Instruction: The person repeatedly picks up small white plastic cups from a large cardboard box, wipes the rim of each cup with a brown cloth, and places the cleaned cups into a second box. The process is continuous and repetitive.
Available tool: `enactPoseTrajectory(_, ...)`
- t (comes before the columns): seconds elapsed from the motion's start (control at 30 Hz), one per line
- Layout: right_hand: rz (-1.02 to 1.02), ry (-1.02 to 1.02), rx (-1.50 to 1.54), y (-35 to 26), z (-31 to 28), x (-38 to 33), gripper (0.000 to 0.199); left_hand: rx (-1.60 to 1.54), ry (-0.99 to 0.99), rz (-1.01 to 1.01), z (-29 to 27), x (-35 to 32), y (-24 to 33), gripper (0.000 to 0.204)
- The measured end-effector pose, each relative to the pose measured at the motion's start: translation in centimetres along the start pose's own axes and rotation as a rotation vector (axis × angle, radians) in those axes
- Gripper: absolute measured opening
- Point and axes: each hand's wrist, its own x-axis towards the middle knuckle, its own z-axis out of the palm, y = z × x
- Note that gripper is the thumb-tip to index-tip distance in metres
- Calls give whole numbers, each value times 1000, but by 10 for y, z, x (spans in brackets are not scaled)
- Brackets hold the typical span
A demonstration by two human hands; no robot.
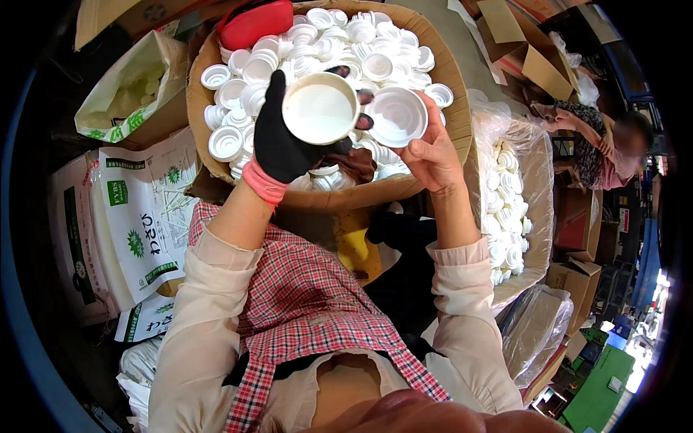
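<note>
My left hand (280, 148) wears a black glove with a pink cuff and grips a round, cream-rimmed white piece (320, 110). It faces up; whether it is a lid or a shallow cup, I cannot tell. Close beside it, my bare right hand (438, 153) pinches a white plastic lid (396, 117) by its right edge. Dark gloved fingertips show between the two pieces. Both hands are above a large cardboard box (456, 79) heaped with white plastic lids (361, 30). A brown cloth-like thing (355, 164) lies on the near part of the heap.
A red pouch (256, 25) rests at the box's far left edge. To the right stands a plastic-lined box (538, 173) of more white pieces (505, 209). Printed white sacks (144, 209) and an opened bag (155, 76) are at left. Another person (603, 141) is at far right.
</note>
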Motion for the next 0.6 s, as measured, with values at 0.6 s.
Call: enactPoseTrajectory(0.6, -626, 184, -806, -7, 41, -10, 63, 273, 30, 175, -5, -2, -23, 61)
